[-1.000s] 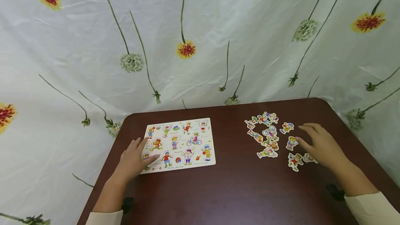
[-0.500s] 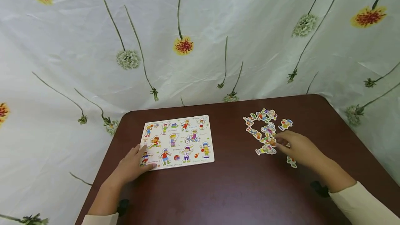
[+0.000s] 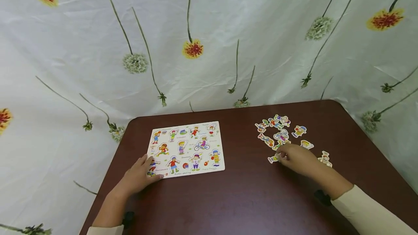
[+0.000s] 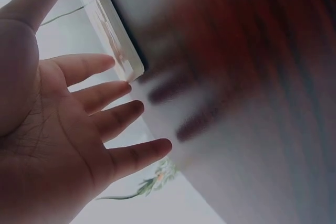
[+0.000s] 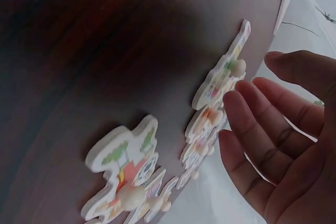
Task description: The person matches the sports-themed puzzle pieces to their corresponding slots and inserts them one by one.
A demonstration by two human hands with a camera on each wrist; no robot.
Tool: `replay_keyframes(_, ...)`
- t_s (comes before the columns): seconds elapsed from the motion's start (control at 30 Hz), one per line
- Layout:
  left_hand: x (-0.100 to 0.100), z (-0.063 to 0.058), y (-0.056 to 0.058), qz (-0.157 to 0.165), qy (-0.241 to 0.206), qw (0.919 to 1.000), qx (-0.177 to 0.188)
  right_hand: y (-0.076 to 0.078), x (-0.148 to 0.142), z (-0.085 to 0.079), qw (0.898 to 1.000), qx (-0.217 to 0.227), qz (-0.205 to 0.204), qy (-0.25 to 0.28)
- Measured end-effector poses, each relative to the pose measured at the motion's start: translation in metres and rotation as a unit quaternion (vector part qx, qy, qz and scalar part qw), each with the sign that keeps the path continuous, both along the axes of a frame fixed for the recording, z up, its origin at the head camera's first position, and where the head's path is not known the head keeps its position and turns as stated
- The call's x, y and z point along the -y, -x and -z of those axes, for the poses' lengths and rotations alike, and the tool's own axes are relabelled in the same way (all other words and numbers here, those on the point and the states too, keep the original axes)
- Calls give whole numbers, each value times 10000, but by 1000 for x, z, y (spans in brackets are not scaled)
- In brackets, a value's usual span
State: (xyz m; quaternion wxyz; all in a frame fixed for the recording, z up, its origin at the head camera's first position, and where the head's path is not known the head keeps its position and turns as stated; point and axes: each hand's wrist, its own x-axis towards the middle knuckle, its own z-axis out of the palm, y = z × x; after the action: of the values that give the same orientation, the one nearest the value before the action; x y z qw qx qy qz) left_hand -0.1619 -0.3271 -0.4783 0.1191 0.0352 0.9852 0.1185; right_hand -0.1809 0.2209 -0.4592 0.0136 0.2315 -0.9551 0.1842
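Observation:
My left hand (image 3: 138, 171) lies at the near left corner of a white puzzle board (image 3: 189, 167) printed with children playing sports. In the left wrist view its fingers (image 4: 128, 111) are fairly straight, spread at the board's edge. My right hand (image 3: 298, 159) is over the near end of a cluster of loose puzzle pieces. Below its fingertips is a flat piece with a pale knob (image 5: 238, 68), partly hidden in the head view. The right wrist view shows the thumb (image 5: 299, 69) apart from the fingers, which are bent slightly near that knob.
Several knobbed puzzle pieces lie left of and beyond the right hand, such as a bicycle piece (image 3: 281, 135). More lie to its right, including a separate piece (image 3: 324, 159). A flowered white cloth (image 3: 215, 75) hangs behind the dark brown table (image 3: 209, 200).
My right hand has moved left and slightly down, from the right-hand pieces to the piece nearest the front of the cluster. The left hand has lowered to the board's corner.

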Motion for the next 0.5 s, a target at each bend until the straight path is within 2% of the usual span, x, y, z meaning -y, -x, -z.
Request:
replay_keyframes(0.27, -1, 2, -1, -51, 136, 9999, 11, 5, 7, 4, 9996, 257, 51, -138)
replay_keyframes(0.5, 0, -1, -4, 9, -14, 9999, -112, 5, 9, 8, 9994, 345, 57, 10)
